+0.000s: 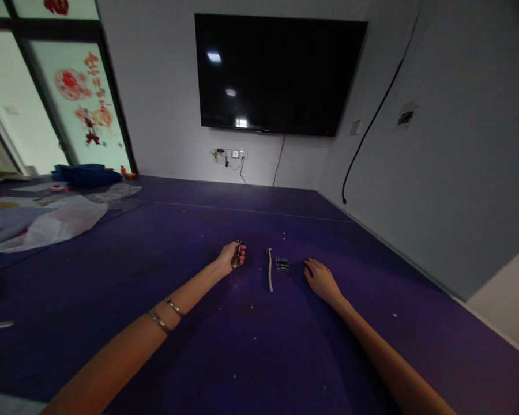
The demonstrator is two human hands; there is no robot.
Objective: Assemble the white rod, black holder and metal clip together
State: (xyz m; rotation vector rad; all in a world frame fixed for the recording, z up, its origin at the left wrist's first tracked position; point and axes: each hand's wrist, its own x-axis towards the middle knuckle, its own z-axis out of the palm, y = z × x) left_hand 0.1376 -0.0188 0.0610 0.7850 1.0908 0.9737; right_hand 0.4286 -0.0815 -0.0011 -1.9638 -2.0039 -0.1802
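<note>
Evidently the left hand (231, 256) does the holding: its fingers are curled firmly around a small dark object (237, 255) with a shiny edge, which sits in the fist at the left of the pair of hands; too much is covered to say what it is. The right hand (323, 280) lies palm down, fingers loosely bent and slightly apart, with nothing visible in its grasp; it appears to rest on the purple surface (199, 351). Between the hands lie a slim pale stick (270, 274), brush-like at its far end, and, just beside it, a small flat dark piece (282, 264), nearer the right hand but not touching it. Good handling here probably asks for a snug rather than crushing grip, with the fingertips off any edge or moving part and the wrist kept loose. The free hand would serve best as a light steady, flat and clear of the two loose pieces, since a stray knuckle could nudge them. Dim light makes a slow, watchful turn of the wrist wiser than a quick one.
</note>
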